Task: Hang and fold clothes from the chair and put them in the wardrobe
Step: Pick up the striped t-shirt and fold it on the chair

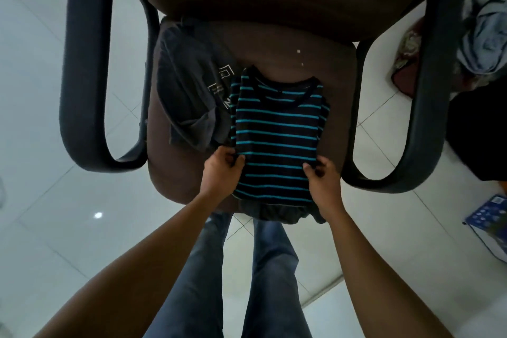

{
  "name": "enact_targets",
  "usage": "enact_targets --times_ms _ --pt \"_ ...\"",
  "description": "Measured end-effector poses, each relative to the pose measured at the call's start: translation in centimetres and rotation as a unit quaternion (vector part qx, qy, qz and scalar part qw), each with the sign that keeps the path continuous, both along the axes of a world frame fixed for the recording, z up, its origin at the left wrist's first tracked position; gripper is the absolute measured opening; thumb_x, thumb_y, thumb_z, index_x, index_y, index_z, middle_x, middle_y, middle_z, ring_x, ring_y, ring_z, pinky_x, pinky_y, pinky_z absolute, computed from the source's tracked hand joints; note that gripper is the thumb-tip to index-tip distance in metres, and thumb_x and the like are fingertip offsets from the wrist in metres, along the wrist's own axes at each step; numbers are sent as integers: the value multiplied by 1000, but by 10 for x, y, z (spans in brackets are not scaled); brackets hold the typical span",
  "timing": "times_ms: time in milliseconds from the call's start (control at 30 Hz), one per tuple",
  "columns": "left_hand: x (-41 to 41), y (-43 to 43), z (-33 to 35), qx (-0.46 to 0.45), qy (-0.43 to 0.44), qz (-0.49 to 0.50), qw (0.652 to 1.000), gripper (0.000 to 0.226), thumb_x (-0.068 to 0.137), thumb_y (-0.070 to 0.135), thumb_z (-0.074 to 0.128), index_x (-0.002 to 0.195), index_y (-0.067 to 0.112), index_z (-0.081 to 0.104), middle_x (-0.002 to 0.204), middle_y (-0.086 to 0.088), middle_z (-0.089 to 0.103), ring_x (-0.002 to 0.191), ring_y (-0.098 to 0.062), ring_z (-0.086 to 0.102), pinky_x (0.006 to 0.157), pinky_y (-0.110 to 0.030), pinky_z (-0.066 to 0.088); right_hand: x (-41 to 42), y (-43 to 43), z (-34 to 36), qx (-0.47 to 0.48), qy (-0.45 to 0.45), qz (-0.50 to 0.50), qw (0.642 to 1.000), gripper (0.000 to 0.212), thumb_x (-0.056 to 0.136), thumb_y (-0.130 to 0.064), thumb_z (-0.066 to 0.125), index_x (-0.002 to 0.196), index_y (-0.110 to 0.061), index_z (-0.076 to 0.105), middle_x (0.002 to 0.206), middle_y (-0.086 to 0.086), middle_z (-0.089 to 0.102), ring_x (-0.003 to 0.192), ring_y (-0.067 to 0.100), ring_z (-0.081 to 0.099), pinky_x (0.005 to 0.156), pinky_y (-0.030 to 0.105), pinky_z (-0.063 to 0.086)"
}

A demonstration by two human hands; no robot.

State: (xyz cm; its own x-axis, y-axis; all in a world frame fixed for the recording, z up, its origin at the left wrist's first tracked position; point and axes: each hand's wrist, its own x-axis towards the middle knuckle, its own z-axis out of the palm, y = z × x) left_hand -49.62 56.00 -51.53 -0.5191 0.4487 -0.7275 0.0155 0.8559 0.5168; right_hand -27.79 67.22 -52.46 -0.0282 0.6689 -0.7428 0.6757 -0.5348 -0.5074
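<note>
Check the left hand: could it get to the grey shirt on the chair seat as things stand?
Probably yes. The grey shirt lies open on the seat just beyond the left hand, with nothing between them. But that hand is pinching the striped shirt, as is the right hand, so it would need to let go first.

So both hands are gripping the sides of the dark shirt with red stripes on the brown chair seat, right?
Not quite. In the head view the left hand and right hand do grip the dark shirt on the brown chair seat, but its stripes are teal-blue, not red.
</note>
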Motion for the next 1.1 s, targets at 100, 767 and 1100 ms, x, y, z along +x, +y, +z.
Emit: enact_targets --times_ms 100,767,1100 --pt "18 -21 3 -29 -3 16 999 30 94 41 62 107 14 66 97 2 71 90 -15 69 79 -34 60 13 -10 5 -32 10 -3 999 28 94 -28 67 119 -16 60 99 -6 67 96 13 64 73 20 47" --pt "75 -95 3 14 -159 362 918 20 88 2 71 103 -8 63 102 -29 71 96 -44 70 94 -55 54 78 -48 9 -57 22 77 995 16 95 -14 64 110 -15 58 97 -3 65 91 13 63 67 13 47" --pt "34 -46 8 -1 24 106 994 26 85 18 75 103 16 57 93 7 67 87 -9 66 79 -23 54 46 -20 11 -15 -31 75 997 33 92 -28 67 121 -16 58 104 -2 64 93 15 61 63 13 42"
